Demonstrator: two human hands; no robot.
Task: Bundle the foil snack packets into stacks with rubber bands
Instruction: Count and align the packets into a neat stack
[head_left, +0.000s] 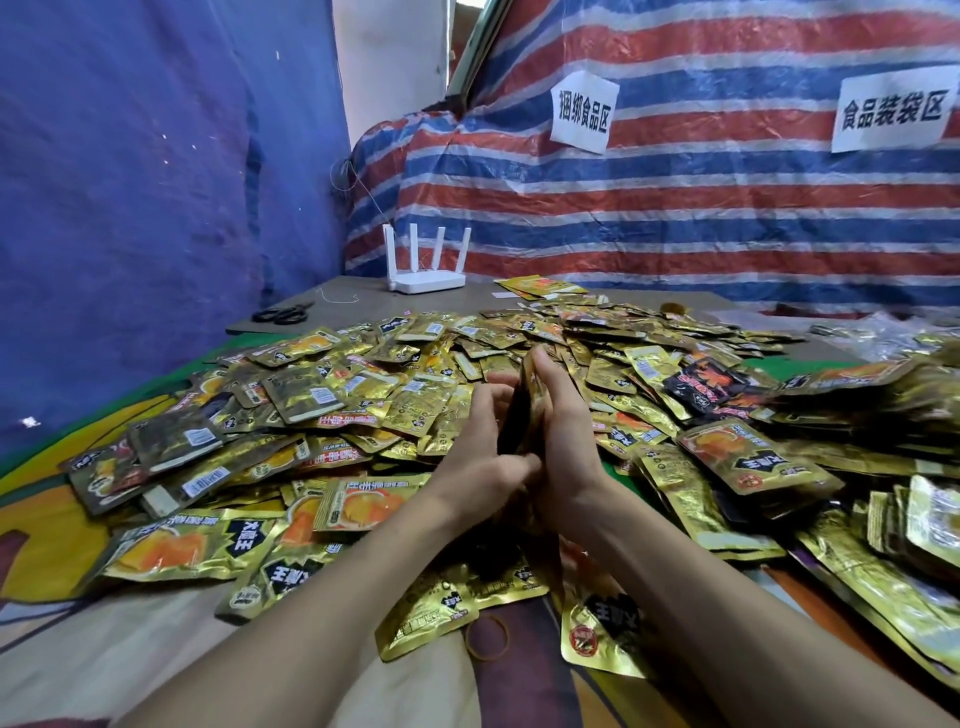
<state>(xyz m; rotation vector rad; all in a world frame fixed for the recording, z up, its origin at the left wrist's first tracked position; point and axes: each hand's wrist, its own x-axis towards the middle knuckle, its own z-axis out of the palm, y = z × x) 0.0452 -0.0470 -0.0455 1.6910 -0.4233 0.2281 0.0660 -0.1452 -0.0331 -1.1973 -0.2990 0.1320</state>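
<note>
A big heap of gold foil snack packets (363, 400) covers the surface in front of me. Between my two hands a thin stack of packets (522, 410) stands on edge, seen end-on. My left hand (480, 447) grips the stack from the left with curled fingers. My right hand (563, 431) presses flat against its right side, fingers straight and pointing away from me. A tan rubber band (487, 637) lies loose on the cloth near me, below my wrists and apart from both hands.
A white router (427, 270) and black scissors (283, 313) sit on the grey board at the back left. A black packet (704, 384) lies among the gold ones at right. Striped tarp with two paper signs hangs behind; a blue tarp closes the left side.
</note>
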